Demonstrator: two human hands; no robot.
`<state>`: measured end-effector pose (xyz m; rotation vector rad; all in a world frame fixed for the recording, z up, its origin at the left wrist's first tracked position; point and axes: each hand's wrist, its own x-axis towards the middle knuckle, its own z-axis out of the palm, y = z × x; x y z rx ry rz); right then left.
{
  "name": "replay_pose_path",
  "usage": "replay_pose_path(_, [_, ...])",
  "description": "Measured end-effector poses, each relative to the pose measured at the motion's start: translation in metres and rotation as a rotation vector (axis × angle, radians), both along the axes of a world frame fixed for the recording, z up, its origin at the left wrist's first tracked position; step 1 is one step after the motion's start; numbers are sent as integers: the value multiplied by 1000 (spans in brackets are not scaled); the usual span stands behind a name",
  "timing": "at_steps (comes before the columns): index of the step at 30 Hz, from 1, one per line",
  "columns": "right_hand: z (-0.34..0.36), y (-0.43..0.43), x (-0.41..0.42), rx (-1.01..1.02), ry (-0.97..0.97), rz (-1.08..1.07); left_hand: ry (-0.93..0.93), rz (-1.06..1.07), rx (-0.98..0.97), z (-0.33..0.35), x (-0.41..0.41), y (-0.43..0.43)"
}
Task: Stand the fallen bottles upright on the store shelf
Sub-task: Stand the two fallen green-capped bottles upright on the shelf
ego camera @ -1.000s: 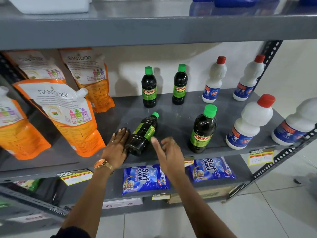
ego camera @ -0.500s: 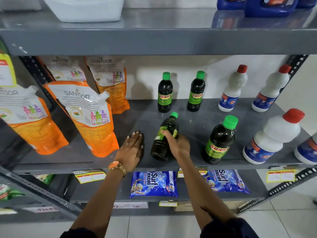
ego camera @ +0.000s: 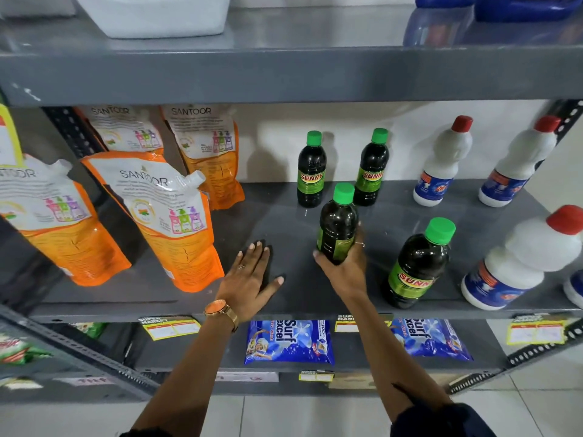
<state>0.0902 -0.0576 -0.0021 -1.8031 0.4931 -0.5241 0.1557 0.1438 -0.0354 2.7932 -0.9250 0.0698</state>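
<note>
On the grey shelf (ego camera: 284,222) we count 4 dark green-capped bottles: our right hand (ego camera: 345,266) has its grip closed round 1 bottle (ego camera: 337,228), upright mid-shelf, and 3 more stand. Our left hand (ego camera: 249,279) lies flat, fingers spread, holding nothing. 4 white red-capped bottles (ego camera: 441,165) stand right.

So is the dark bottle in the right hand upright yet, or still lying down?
Nearly upright: the held bottle has its green cap on top, the right hand gripping its base. Whether it touches the shelf: cannot tell.
</note>
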Motion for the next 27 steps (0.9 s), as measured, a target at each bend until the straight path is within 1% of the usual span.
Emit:
replay_pose_path(3, [-9,-4,-3,-42,36,14,21,26,47,1,0,-3])
replay_pose_path(9, [-6,5,5,-65,35,-65,-10,98,71,-3,-4,-9])
replay_pose_path(13, [-10,-2,0,-48,7,33,-6,85,29,-2,-4,-7])
replay_pose_path(15, [-12,-6,-2,-20,4,48,-2,76,25,-1,-4,-7])
replay_pose_path(18, [-11,0,2,-25,48,-11,-9,75,26,-1,-4,-8])
replay_pose_path(20, [-11,4,7,-67,84,-41,-4,76,23,-1,-4,-9])
replay_pose_path(23, [-11,1,3,-114,154,53,4,79,32,-1,-4,-8])
replay_pose_path(25, [-16,-6,0,-79,122,121,7,82,36,-1,-5,-6])
replay_pose_path(27, [-15,-8,-2,-42,96,140,16,82,34,-1,-4,-6])
